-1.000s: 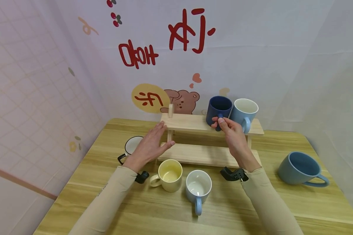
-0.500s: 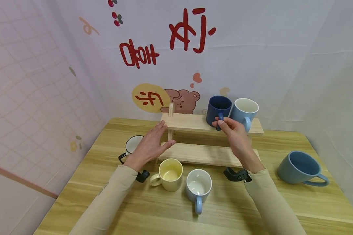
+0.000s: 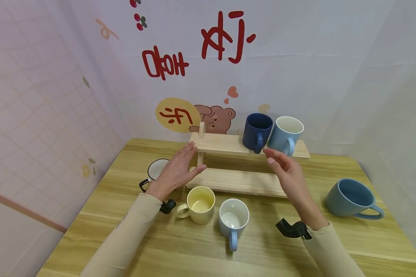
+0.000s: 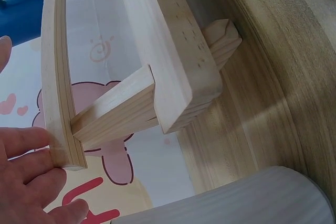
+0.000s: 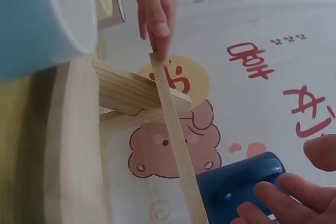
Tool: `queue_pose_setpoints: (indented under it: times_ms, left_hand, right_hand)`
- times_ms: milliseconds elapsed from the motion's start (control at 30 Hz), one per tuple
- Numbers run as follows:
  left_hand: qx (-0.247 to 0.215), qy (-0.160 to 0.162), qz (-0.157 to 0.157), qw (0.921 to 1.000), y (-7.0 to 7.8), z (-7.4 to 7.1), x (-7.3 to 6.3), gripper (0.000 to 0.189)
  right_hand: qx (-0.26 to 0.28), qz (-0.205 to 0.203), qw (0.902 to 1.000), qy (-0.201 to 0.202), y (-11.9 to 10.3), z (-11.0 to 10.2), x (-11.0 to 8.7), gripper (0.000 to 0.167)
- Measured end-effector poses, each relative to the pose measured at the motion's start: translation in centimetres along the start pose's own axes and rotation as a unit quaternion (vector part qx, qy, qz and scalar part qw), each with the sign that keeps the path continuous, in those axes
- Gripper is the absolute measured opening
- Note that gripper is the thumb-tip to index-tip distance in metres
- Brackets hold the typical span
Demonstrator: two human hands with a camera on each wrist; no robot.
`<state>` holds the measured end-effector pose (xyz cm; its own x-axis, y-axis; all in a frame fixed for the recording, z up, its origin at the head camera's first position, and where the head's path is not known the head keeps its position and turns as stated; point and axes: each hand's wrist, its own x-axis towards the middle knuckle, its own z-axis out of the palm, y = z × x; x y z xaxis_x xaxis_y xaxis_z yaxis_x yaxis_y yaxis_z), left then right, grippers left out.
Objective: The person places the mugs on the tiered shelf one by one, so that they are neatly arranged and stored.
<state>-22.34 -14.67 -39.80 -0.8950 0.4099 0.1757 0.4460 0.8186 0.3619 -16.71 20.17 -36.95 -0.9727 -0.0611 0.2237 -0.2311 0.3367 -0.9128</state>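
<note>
My left hand (image 3: pixel 177 170) rests its fingertips on the left end of the upper board (image 3: pixel 223 143) of a two-tier wooden rack. In the left wrist view its fingers (image 4: pixel 31 142) touch the board's end. My right hand (image 3: pixel 288 169) holds nothing, its fingers just below and right of the navy mug's handle. That navy mug (image 3: pixel 251 134) stands upright on the upper board, handle toward me. Right beside it stands a light blue mug (image 3: pixel 280 137), white inside. The right wrist view shows the right fingers (image 5: pixel 286 203) apart, close to the navy mug (image 5: pixel 231 182).
On the table in front of the rack stand a yellow mug (image 3: pixel 205 218) and another light blue mug (image 3: pixel 227 227). A white mug with a black rim (image 3: pixel 156 169) is partly hidden behind my left hand. A wide grey-blue cup (image 3: pixel 341 204) stands far right. The rack's lower board (image 3: pixel 239 181) bears nothing.
My right hand has let go of the navy mug's handle and moved down and to the right. The mug stays on the upper board. The left hand has not moved.
</note>
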Motion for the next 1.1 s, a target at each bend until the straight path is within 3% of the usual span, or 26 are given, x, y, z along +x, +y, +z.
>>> queue_pose_setpoints:
  times_ms: [133,333,633,1100]
  left_hand:
    - [0.0,-0.002,-0.001,1.0,-0.1,0.0,0.0,0.086]
    - [-0.002,0.0,0.002,1.0,-0.3,0.1,-0.1,0.085]
    - [0.0,0.0,0.003,1.0,-0.3,0.0,0.0,0.085]
    - [-0.006,-0.007,-0.004,0.9999,-0.2,0.0,0.1,0.086]
  right_hand:
    - [-0.039,-0.026,0.9989,-0.003,0.2,0.2,-1.6,0.043]
    - [-0.064,-0.034,0.997,-0.027,0.4,0.8,-3.7,0.04]
    - [-0.062,-0.046,0.9946,-0.069,1.1,1.5,-6.3,0.032]
    - [-0.076,-0.029,0.9854,-0.15,2.3,1.2,-9.1,0.025]
